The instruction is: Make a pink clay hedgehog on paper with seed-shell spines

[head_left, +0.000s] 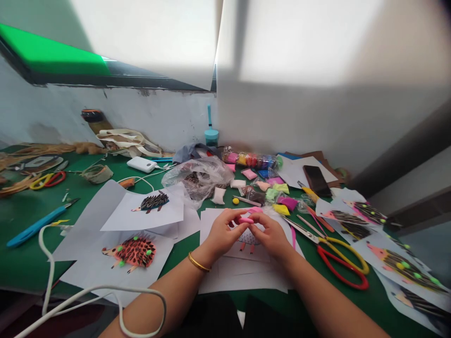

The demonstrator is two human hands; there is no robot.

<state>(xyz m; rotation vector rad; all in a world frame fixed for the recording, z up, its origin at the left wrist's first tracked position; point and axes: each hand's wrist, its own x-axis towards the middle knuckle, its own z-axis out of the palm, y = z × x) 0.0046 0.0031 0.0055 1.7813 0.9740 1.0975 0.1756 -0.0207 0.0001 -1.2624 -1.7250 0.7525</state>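
Between the fingertips of both hands is a small pink piece of modelling clay (245,220), pinched and flattened. My left hand (225,232), with a gold bangle at the wrist, grips its left side. My right hand (269,232) closes on it from the right. Beneath them lies a stack of white paper (243,277), whose top sheet bears a drawing of an animal (248,237) with pink legs, partly covered by the hands. More pink clay shows just behind the fingers on the sheet.
Scissors (343,260) with red and yellow handles lie to the right, beside several hedgehog pictures (401,263). Clay packets (282,188) and a plastic bag of seeds (197,178) sit behind. At left are more hedgehog pictures (132,253), a blue utility knife (37,226) and a white cable (105,287).
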